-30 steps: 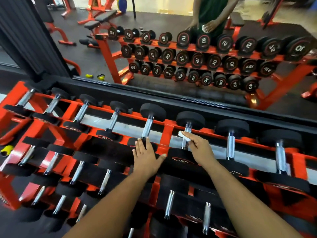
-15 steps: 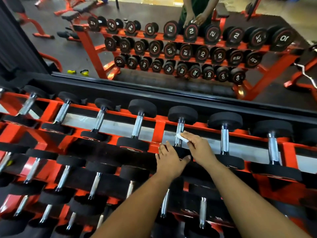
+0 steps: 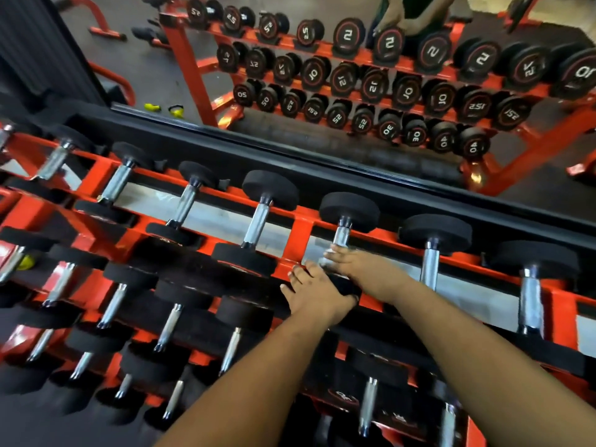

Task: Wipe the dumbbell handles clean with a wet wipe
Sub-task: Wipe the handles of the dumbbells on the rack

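Orange rack (image 3: 300,235), black-headed chrome dumbbells (image 3: 342,235)

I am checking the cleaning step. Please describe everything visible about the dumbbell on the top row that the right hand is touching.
The dumbbell lies in the top row of the orange rack. It has a ribbed, shiny metal handle and two round black heads, seemingly rubber. The far head sits by the mirror; the near head is mostly hidden under the left hand, which rests on it. The right hand holds a white wipe against the handle's lower part. The picture is blurred there.
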